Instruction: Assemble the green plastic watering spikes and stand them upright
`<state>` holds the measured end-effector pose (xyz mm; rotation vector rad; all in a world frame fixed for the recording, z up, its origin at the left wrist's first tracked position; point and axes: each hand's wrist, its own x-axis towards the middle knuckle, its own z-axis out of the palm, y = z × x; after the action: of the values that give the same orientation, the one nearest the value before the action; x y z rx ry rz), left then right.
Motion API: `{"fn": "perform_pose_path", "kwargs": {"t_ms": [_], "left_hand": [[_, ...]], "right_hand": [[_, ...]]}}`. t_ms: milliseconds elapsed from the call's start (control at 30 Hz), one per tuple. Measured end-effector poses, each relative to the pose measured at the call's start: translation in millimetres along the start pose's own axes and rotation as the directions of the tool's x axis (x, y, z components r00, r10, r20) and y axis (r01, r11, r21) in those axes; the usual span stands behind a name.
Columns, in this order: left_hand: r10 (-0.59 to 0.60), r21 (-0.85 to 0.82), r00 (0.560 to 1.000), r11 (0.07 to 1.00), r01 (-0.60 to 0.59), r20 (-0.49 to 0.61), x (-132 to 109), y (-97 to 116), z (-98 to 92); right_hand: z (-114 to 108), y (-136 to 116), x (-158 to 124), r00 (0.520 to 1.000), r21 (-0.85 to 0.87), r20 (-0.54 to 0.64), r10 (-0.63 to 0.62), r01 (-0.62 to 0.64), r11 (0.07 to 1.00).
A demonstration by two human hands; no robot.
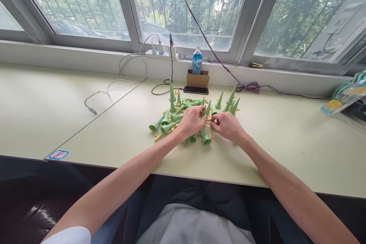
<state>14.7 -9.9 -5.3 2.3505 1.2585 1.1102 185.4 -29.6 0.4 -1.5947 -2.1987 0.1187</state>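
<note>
A heap of green plastic cones [171, 120] lies on the pale green table [286, 141], mixed with small yellow pegs [158, 136]. Some cones stand upright at the back [172, 91], others lie on their sides. My left hand [191, 121] is closed around a green cone [203, 111] at the middle of the heap. My right hand [227, 125] is pinched close to it, its fingertips meeting the left hand's; what they hold is too small to make out. A cone [205, 138] lies just below both hands.
A phone [196, 90] lies behind the heap against a cardboard stand [198, 80], with a water bottle [197, 60] on the sill. A power strip [160, 54] and cables run along the window ledge. A loose white cable [94, 99] lies at left, a packet [344, 97] at far right.
</note>
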Motion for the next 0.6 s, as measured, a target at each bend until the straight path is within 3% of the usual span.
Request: {"fn": "perform_pose_path", "kwargs": {"t_ms": [333,600], "left_hand": [[-0.072,0.026,0.997,0.997,0.072,0.018,-0.8,3.7,-1.3],[-0.121,0.014,0.992,0.993,0.121,0.028,-1.9,5.7,-1.7]], "right_hand": [[-3.5,-3.8,-0.9,0.992,-0.081,0.122,0.017,-0.007,0.997],[-1.4,-5.4,-0.6,0.989,-0.102,0.15,-0.017,0.033,0.994]]}}
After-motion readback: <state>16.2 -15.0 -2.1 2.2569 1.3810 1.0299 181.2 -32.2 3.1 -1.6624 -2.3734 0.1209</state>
